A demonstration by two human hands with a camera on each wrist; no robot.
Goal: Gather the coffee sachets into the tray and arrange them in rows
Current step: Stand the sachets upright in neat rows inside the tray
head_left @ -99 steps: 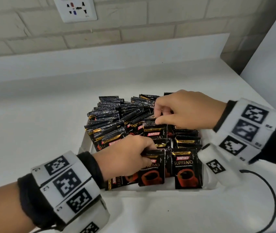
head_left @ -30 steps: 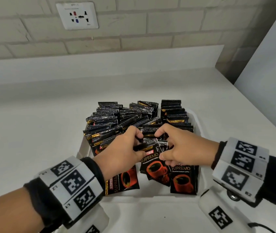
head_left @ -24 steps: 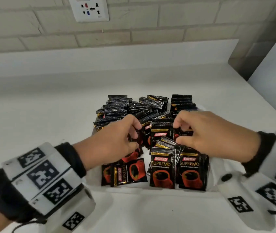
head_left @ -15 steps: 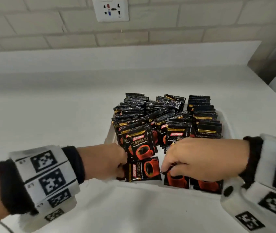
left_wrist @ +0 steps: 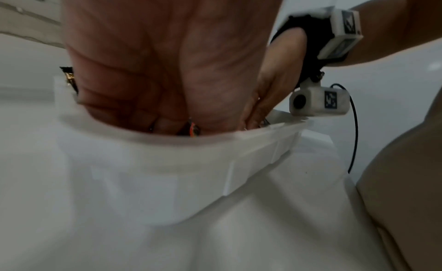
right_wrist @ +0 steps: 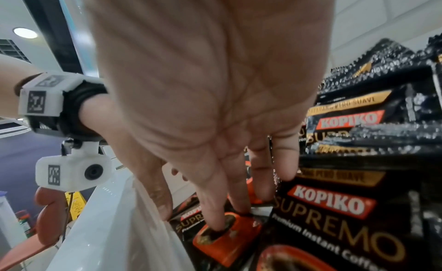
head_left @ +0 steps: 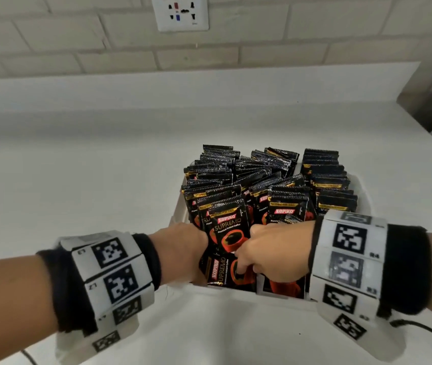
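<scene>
Both hands reach into the near end of the white tray (head_left: 176,214), which is full of black coffee packets (head_left: 288,180). The right hand (head_left: 270,256) has its fingers (right_wrist: 215,214) stretched out, pressing down on a packet lying flat (head_left: 225,270) by the near wall. The left hand (head_left: 180,256) dips in beside it; I cannot tell if it is holding anything. One packet (head_left: 229,230) stands up between the hands.

Half a second ago, both hands were a little nearer the front edge; now they are closer together.

Farther back, the packets stand in three rows. The tray sits on a white counter (head_left: 77,167). Behind it is a pale brick wall (head_left: 288,35) with a white socket (head_left: 182,12).
</scene>
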